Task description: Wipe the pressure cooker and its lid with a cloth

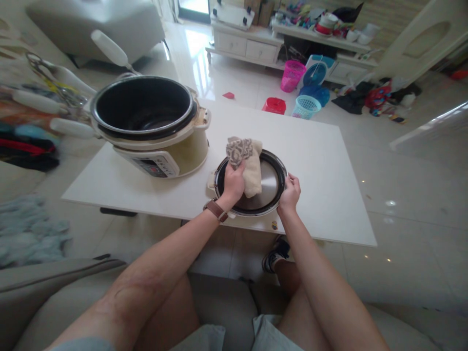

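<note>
A round pot lid (271,187) lies with its metal inner side up near the front edge of the white table. My left hand (234,184), with a brown watch on the wrist, is closed around a folded cream cloth (252,173) with a grey patterned end. The cloth is over the left part of the lid; whether it presses on the metal I cannot tell. My right hand (290,192) grips the lid's right rim. To the left stands an electric pressure cooker (161,151), uncovered, its dark inner pot (142,107) in place and nothing visible in it.
The white table (314,161) holds a tiny yellow figure (274,225) at its front edge. Baskets, one pink (292,75) and one light blue (306,106), stand on the tiled floor beyond. White-handled items (109,48) blur behind the cooker. A grey sofa (223,297) is beneath me.
</note>
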The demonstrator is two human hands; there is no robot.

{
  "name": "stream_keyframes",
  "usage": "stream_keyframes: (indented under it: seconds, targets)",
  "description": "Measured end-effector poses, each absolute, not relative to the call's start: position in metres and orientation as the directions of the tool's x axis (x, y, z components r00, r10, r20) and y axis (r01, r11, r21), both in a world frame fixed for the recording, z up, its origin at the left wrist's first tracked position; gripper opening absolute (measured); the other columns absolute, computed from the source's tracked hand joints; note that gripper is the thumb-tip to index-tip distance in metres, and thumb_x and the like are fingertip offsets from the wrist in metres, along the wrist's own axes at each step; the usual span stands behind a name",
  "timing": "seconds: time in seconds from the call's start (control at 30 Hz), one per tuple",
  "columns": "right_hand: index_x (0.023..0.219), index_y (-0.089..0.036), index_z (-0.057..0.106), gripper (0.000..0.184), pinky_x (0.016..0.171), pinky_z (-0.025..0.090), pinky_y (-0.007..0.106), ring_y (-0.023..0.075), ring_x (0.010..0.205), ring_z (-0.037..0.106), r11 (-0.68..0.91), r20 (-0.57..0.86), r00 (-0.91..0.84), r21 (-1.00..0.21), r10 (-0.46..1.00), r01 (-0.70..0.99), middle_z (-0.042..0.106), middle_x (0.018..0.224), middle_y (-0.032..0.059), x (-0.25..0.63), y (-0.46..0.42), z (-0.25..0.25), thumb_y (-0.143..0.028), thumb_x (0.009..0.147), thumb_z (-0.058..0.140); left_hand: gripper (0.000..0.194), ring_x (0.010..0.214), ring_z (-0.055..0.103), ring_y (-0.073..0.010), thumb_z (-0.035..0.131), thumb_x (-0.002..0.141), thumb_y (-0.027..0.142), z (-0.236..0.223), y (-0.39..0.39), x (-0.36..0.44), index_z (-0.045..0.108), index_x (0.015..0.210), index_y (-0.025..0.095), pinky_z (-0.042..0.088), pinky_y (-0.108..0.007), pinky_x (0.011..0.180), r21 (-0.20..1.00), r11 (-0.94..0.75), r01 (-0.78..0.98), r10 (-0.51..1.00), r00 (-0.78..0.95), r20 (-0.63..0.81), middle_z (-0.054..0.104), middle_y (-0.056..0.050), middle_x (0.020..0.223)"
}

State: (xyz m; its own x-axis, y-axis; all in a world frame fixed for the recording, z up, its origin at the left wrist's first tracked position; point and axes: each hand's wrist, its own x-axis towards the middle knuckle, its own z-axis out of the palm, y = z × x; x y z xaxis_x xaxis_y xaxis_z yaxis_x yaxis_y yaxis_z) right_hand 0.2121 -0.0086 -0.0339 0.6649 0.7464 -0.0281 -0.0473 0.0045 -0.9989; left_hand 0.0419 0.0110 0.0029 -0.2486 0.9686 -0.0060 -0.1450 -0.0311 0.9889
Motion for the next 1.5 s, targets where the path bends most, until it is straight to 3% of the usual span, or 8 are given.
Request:
stream_keyframes:
  seconds: [0.07,0.17,0.3,0.4,0.7,0.97,1.17,1.5]
  targets:
    - [0.099,-0.02,0.07,0.035,0.083,0.047,0.031,0.0167,0.087,0.059,0.008,-0.025,0.669,-0.999,0.743,-0.046,0.066,0.086,-0.0014,0.211,-0.009,-0.034,-0.048,0.08,0.065,0.031,0.133,0.064,-0.0254,0.055,0.103,0.031,0.008,0.016,0.027,0.062,0.13,0.019,0.048,-0.041,0.116,0.986,-0.167,0.01,0.913,-0.377,0.159,0.072,-0.013,0.134]
    - [0.099,-0.02,0.07,0.033,0.085,0.047,0.032,0.017,0.088,0.06,0.016,-0.02,0.67,-0.999,0.742,-0.047,0.067,0.089,-0.0007,0.21,-0.01,-0.034,-0.046,0.08,0.063,0.034,0.13,0.066,-0.0299,0.057,0.101,0.04,0.017,0.016,0.01,0.064,0.128,0.02,0.052,-0.041,0.108,0.914,-0.222,0.341,0.873,-0.348,0.342,0.075,-0.014,0.127]
    - [0.101,-0.021,0.069,0.032,0.086,0.048,0.032,0.0175,0.089,0.061,0.013,-0.017,0.661,-0.999,0.75,-0.04,0.068,0.091,-0.0002,0.21,-0.01,-0.038,-0.046,0.082,0.062,0.035,0.115,0.073,-0.0337,0.057,0.099,0.03,0.023,0.008,0.008,0.063,0.132,0.02,0.054,-0.04,0.097,0.741,-0.104,0.663,0.956,-0.138,0.258,0.077,-0.015,0.116]
    - [0.103,-0.02,0.07,0.034,0.09,0.049,0.034,0.0183,0.091,0.062,0.012,-0.02,0.66,-0.999,0.751,-0.045,0.069,0.094,0.0006,0.21,-0.009,-0.041,-0.045,0.082,0.062,0.038,0.108,0.074,-0.0322,0.052,0.097,0.019,0.018,0.006,0.015,0.061,0.134,0.022,0.054,-0.038,0.093,0.675,-0.087,0.733,0.994,0.021,0.104,0.078,-0.013,0.11]
    - [0.107,-0.019,0.072,0.039,0.098,0.049,0.037,0.0209,0.104,0.064,0.048,0.029,0.655,-0.999,0.755,-0.012,0.074,0.108,0.0044,0.209,-0.01,-0.045,-0.048,0.082,0.062,0.034,0.11,0.073,-0.0321,0.048,0.097,0.019,0.006,0.015,0.032,0.059,0.129,0.022,0.052,-0.038,0.094,0.712,-0.101,0.695,0.987,0.158,-0.015,0.077,-0.012,0.113]
    - [0.102,-0.021,0.07,0.032,0.091,0.052,0.034,0.0191,0.096,0.064,0.061,-0.028,0.666,-0.992,0.745,-0.11,0.072,0.097,0.0004,0.208,-0.008,-0.044,-0.041,0.078,0.061,0.038,0.119,0.069,-0.0315,0.049,0.092,0.012,0.006,0.002,0.053,0.06,0.128,0.019,0.051,-0.04,0.102,0.673,-0.387,0.63,0.88,0.47,0.067,0.075,-0.015,0.124]
    - [0.099,-0.021,0.069,0.03,0.083,0.053,0.031,0.0183,0.09,0.065,0.007,-0.168,0.708,-0.972,0.686,-0.237,0.071,0.092,-0.0014,0.21,-0.011,-0.046,-0.034,0.073,0.061,0.037,0.113,0.072,-0.0328,0.054,0.097,0.03,0.015,-0.004,0.044,0.067,0.131,0.023,0.053,-0.042,0.102,0.71,-0.441,0.549,0.786,0.618,0.009,0.077,-0.014,0.121]
    - [0.098,-0.019,0.07,0.028,0.088,0.05,0.033,0.0167,0.087,0.063,-0.009,-0.126,0.737,-0.987,0.664,-0.161,0.067,0.087,-0.0021,0.216,-0.007,-0.052,-0.039,0.08,0.064,0.039,0.125,0.067,-0.0327,0.062,0.078,0.023,0.006,0.023,0.012,0.079,0.112,0.019,0.047,-0.046,0.118,0.972,-0.125,0.2,0.776,0.63,-0.03,0.08,-0.006,0.12]
